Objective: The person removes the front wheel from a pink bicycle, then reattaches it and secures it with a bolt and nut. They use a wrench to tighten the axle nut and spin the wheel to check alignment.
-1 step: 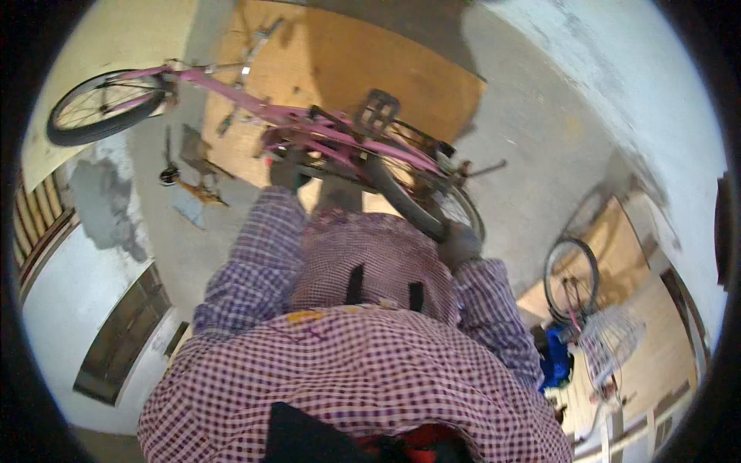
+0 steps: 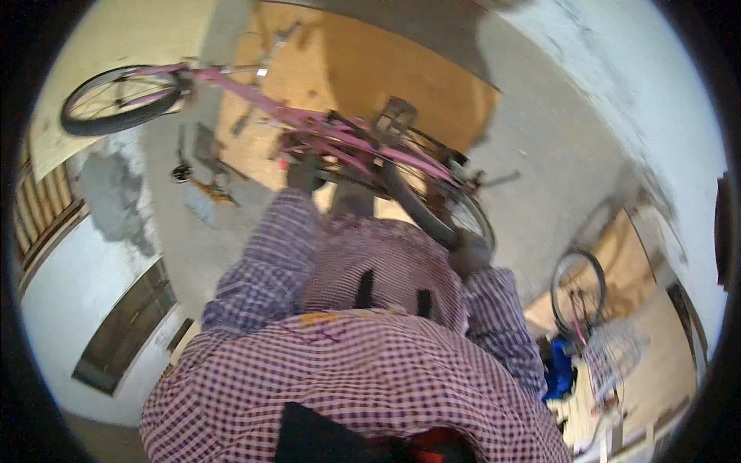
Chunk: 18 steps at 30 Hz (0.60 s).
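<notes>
A pink bicycle [image 2: 266, 100] lies tilted across the floor in front of me, its front wheel [image 2: 120, 99] at the far left. Its black-tyred wheel [image 2: 409, 204] is on the right, close to my knees. My right hand [image 2: 469, 253], dark-looking, is closed over the near rim of that wheel. At the middle of the frame, my left hand [image 2: 306, 174] reaches against the bicycle's lower parts. Its fingers are blurred and hidden from me. A small red spot [image 2: 282, 163] shows beside the left hand. A dark pedal [image 2: 395, 117] sticks up above the frame.
Brown board [image 2: 370, 58] lies under and beyond the bicycle. Loose metal and orange-handled parts [image 2: 208, 193] are on the floor at left. Another bicycle wheel [image 2: 579, 285], a wire basket [image 2: 617, 351] and a blue item [image 2: 561, 370] stand at right. A pale wall [image 2: 648, 85] rises on the right.
The whole view has shifted slightly, so the bicycle and surroundings appear a little further right. Both hands keep their places on the bicycle.
</notes>
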### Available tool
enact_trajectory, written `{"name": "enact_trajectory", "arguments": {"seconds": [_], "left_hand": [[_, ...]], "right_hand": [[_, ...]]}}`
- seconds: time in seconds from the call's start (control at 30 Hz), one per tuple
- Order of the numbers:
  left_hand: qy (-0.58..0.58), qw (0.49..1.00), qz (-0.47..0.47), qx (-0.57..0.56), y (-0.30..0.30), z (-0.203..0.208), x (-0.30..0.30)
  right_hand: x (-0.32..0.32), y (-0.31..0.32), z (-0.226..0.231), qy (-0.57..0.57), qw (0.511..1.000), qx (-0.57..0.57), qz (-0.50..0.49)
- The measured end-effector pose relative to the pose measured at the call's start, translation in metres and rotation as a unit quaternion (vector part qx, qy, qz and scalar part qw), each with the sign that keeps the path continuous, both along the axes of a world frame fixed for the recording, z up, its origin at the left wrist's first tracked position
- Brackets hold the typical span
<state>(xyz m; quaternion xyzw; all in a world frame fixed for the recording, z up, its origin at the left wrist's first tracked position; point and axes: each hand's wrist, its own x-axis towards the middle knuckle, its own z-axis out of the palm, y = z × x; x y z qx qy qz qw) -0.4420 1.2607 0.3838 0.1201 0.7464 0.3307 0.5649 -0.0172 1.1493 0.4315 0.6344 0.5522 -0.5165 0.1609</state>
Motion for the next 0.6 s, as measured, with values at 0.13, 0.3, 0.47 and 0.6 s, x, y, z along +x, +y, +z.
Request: {"name": "enact_trajectory", "arguments": {"seconds": [0.13,0.3,0.47,0.6], "left_hand": [[0.18,0.972,-0.076,-0.13,-0.006,0.005,-0.014],[0.212,0.951,-0.101,-0.203,0.0,0.011,-0.007],[0.156,0.963,-0.069,-0.211,0.016,0.03,0.019],[0.173,0.948,-0.154,-0.22,0.019,0.041,0.04]], "right_hand": [[-0.01,0.0,0.023,-0.025,0.997,0.062,0.049],[-0.006,-0.009,0.031,-0.056,0.997,0.051,0.027],[-0.025,-0.015,0.032,-0.02,0.999,0.002,0.029],[-0.035,-0.003,0.037,-0.085,0.995,-0.059,-0.004]]}}
